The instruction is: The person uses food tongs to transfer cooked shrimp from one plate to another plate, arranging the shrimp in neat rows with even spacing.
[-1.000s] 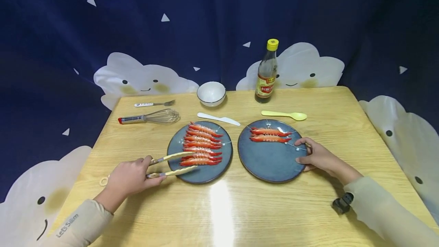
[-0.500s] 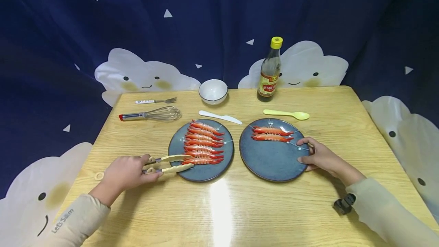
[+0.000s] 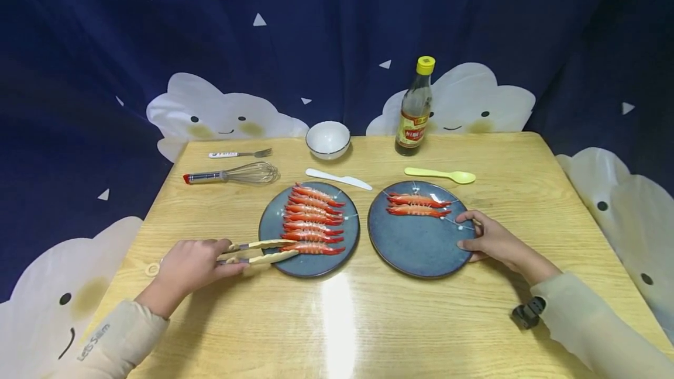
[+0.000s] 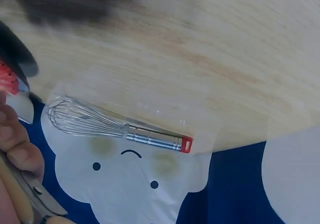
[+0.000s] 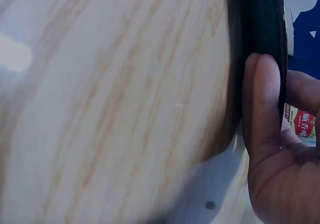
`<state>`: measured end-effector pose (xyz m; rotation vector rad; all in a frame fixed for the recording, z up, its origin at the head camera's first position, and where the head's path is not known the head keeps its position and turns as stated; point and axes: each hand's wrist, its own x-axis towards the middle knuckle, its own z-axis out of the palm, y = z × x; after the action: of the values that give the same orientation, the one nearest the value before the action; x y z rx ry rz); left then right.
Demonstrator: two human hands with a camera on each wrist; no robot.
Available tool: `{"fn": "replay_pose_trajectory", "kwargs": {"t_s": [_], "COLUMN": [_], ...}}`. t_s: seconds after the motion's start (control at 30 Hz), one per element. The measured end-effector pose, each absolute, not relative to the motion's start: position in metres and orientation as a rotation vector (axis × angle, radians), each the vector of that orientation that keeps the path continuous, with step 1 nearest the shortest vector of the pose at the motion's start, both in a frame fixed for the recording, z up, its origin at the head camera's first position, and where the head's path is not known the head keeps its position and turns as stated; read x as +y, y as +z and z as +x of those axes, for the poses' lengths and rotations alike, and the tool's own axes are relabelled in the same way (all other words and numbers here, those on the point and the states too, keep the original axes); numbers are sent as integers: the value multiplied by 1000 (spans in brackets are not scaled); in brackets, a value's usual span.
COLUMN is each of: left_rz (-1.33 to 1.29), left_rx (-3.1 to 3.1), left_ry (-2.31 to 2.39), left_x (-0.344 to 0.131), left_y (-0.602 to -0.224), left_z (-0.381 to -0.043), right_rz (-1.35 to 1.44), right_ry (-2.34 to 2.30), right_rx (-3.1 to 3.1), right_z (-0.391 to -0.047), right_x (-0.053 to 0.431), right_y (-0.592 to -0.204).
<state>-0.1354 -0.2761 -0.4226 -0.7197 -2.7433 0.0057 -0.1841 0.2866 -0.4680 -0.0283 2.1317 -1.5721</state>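
Observation:
My left hand grips a pair of cream-tipped tongs in the head view. Their tips lie either side of the left end of the nearest red shrimp on the left blue-grey plate. Several more shrimp lie in a row behind it. In the left wrist view, fingers wrap the metal tongs handle. My right hand pinches the right rim of a second blue-grey plate, thumb over the top and fingers beneath. Two shrimp lie near that plate's far side.
Behind the plates lie a whisk, a fork, a white knife and a yellow spoon. A white bowl and a yellow-capped sauce bottle stand at the table's back edge, before a dark curtain.
The tongs have drawn back to the left and their tips have come closer together around the nearest shrimp. That shrimp's right end has shifted slightly nearer. The right hand stays on its plate.

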Motion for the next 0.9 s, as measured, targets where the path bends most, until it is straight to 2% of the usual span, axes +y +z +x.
{"fn": "replay_pose_trajectory", "kwargs": {"t_s": [0.17,0.37,0.9], "left_rz": [-663,-610,-691], "left_rx": [-2722,-2659,-2695], "left_ry": [-62,-80,-100], "left_x": [-265,-229,-85], "left_y": [-418,-404,-406], "left_z": [-138,-152,-186], "right_rz": [-14,-2,-6], "right_ry": [-1574,-1537,-1510], "right_rx": [2138,2177,2221], "right_z": [-181,-182,-180], "right_x": [289,288,288], "right_y": [-469,-468,-465]}}
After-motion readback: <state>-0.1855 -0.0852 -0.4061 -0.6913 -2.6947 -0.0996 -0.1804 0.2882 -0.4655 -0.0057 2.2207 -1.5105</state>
